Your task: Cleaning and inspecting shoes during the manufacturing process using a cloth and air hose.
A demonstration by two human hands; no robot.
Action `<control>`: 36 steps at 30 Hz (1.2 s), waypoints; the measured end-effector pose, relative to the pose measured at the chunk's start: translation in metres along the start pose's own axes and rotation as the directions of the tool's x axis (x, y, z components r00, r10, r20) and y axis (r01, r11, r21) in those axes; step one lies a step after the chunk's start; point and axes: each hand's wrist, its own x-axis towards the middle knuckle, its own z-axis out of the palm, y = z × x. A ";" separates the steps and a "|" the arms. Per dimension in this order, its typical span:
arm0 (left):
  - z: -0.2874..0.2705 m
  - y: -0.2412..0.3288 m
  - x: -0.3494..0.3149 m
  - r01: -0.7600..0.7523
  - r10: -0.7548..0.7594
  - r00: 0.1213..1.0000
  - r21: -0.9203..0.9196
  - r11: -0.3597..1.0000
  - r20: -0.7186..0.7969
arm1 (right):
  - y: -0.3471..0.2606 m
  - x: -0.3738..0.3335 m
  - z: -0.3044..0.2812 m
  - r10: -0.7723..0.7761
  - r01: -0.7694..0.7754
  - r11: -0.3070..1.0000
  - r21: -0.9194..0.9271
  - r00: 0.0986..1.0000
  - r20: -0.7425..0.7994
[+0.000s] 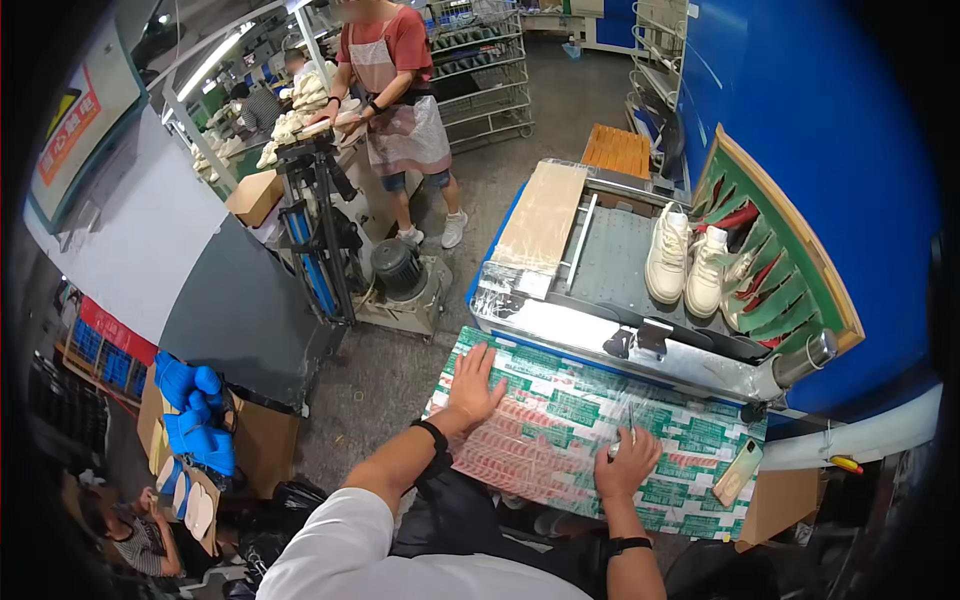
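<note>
My left hand [476, 385] lies flat on a worktop [540, 470] wrapped in clear film over green, white and red printed tape. Its fingers are spread and hold nothing. On the right half of the same top, my right hand [630, 462] is closed around a slim tool, whose thin pointed end sticks up past the fingers; its exact kind is too small to make out. A phone [738, 472] rests near the top's right edge. Beyond, a pair of cream lace-up sneakers [667, 258] stands on a grey conveyor belt [615, 245], out of reach of both hands.
A machine opening with green and red strip flaps [785, 265] borders the belt. A metal rail [580, 335] separates belt and worktop. Far left, an aproned person [385, 70] handles shoes by a black press [318, 230]. Blue items [195, 415] sit on cardboard at left.
</note>
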 end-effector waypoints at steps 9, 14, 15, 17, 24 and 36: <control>-0.107 0.168 0.127 -0.470 0.411 0.878 -0.278 0.838 -0.244 | 0.000 0.001 -0.004 0.036 -0.037 0.999 0.037 0.998 0.043; -0.058 0.234 0.269 -0.384 0.336 0.922 -0.330 0.862 -0.193 | -0.007 0.003 -0.004 0.063 -0.067 0.997 0.036 0.993 0.099; -0.044 0.249 0.290 -0.272 0.254 0.962 -0.322 0.907 -0.096 | -0.006 0.001 -0.004 0.073 -0.077 0.996 0.033 0.991 0.111; -0.016 0.270 0.328 -0.152 0.160 0.987 -0.293 0.944 0.003 | -0.006 0.003 -0.001 0.066 -0.073 0.996 0.055 0.990 0.122; 0.071 0.312 0.391 0.221 -0.073 0.884 -0.275 0.936 0.462 | 0.000 0.001 -0.003 0.076 -0.087 0.994 0.070 0.986 0.146; 0.106 0.330 0.396 0.272 -0.157 0.914 -0.278 0.921 0.374 | 0.002 0.002 -0.005 0.078 -0.082 0.996 0.018 0.982 0.170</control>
